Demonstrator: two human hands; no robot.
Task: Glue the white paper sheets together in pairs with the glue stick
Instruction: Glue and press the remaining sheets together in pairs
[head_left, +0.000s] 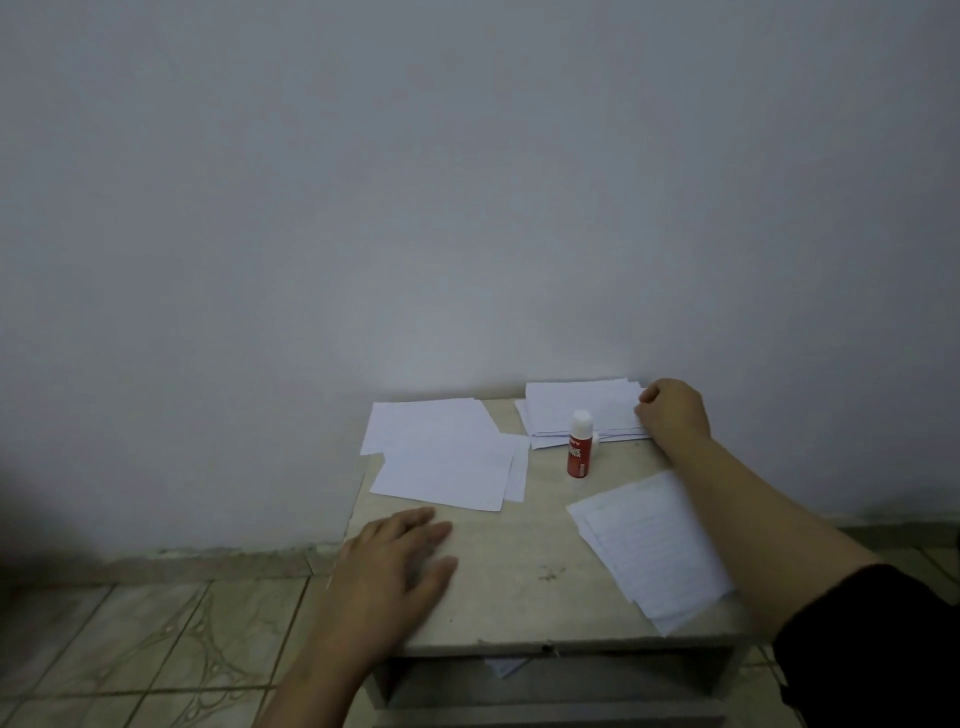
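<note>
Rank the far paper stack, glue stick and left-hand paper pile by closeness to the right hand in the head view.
From the right hand:
1. Far paper stack, under its fingers at the table's back right.
2. Glue stick, upright just left.
3. Left-hand paper pile, across the table.

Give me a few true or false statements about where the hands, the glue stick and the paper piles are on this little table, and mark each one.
1. The glue stick stands upright with its cap on. True.
2. The left hand is holding the glue stick. False: it lies flat on the table, holding nothing.
3. The right hand is at the far paper stack by the wall. True.
4. All the paper lies in one pile. False: besides the far stack there are the left sheets and the near-right sheets.
5. The right forearm passes over the near-right sheets. True.
</note>
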